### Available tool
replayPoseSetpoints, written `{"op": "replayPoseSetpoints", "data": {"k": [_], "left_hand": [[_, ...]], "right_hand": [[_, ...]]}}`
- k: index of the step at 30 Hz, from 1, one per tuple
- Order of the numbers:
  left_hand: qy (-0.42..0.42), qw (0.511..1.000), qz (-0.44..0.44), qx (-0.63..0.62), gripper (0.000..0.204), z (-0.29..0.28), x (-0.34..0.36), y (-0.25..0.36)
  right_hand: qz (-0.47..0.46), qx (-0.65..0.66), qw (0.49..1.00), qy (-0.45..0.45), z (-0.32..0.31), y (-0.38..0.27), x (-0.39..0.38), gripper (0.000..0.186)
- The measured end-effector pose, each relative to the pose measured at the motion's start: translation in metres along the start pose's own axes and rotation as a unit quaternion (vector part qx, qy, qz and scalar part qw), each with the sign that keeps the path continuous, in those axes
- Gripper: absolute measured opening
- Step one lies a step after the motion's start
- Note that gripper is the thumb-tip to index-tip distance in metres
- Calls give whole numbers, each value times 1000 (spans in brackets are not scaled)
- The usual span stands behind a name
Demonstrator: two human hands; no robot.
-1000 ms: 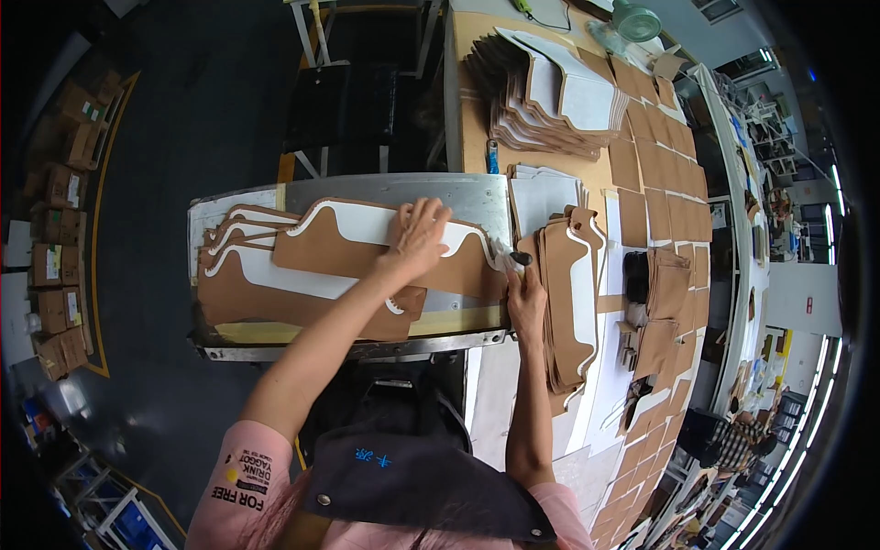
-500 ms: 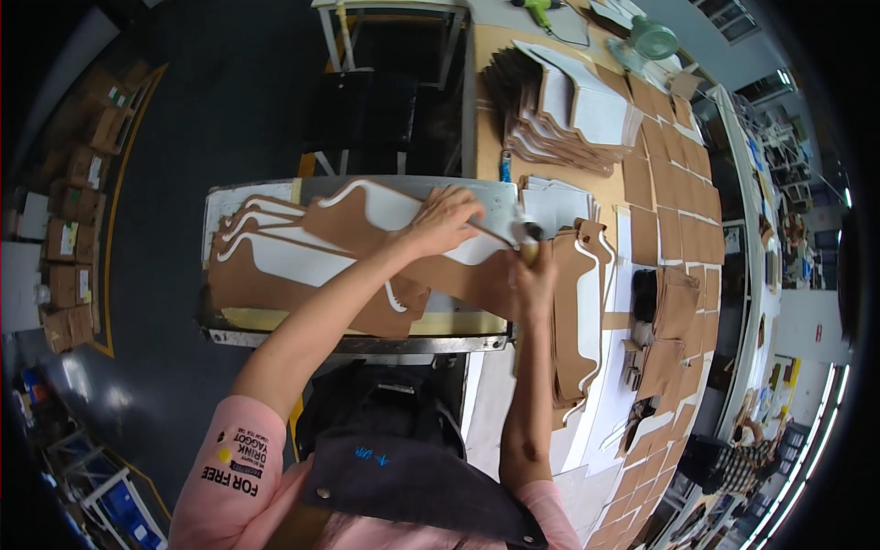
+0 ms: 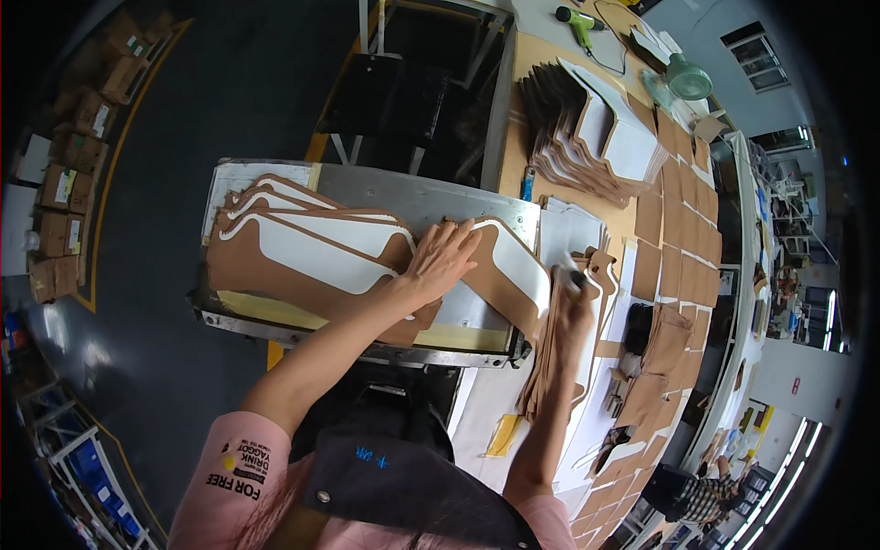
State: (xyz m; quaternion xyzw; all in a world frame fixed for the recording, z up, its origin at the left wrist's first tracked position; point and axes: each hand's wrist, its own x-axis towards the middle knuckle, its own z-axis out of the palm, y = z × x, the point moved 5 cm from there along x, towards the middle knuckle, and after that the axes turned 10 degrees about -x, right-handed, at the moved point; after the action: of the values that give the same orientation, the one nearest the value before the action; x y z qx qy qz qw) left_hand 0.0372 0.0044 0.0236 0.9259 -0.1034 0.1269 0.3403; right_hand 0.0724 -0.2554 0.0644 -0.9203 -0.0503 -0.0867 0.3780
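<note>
My left hand (image 3: 443, 259) lies with its fingers stretched out at the left end of a bent brown panel with a white backing (image 3: 509, 266). This panel slants across the right end of a metal plate (image 3: 367, 186). My right hand (image 3: 575, 307) is closed round a small hammer-like tool (image 3: 575, 275), its dark and pale end smeared by motion. It is over a pile of similar panels (image 3: 587, 344) just right of the plate. Left of my left hand, more brown-and-white panels (image 3: 307, 257) overlap in a stack.
A tall stack of folded panels (image 3: 605, 124) stands on the far worktable, near a green heat gun (image 3: 579, 18) and a small fan (image 3: 687, 78). Brown pieces (image 3: 674, 202) lie in rows on the right. A black stool (image 3: 390, 96) is beyond the plate.
The bent panel has shifted right and turned, coming off the stacked panels. My right hand has moved right with the tool, away from the panel. The view has tilted a little.
</note>
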Motion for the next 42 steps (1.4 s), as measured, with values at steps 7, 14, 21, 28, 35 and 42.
{"op": "replayPoseSetpoints", "data": {"k": [7,14,21,28,35,42], "left_hand": [[-61,998,0,20,56,7,20,8],[-57,997,-22,40,62,17,-13,14],[-58,995,-2,84,59,25,-12,18],[-60,993,-7,98,63,30,-12,20],[-54,992,-7,114,56,35,-18,21],[-32,989,-10,142,56,34,-20,25]], "right_hand": [[-87,-141,985,-57,92,-50,48,15],[-84,-138,978,-131,98,-60,28,13],[-95,-162,975,-119,103,-65,28,13],[-102,-124,981,-112,104,-57,32,16],[-120,-152,972,-136,105,-68,31,18],[-160,-153,963,-156,103,-78,29,14]]}}
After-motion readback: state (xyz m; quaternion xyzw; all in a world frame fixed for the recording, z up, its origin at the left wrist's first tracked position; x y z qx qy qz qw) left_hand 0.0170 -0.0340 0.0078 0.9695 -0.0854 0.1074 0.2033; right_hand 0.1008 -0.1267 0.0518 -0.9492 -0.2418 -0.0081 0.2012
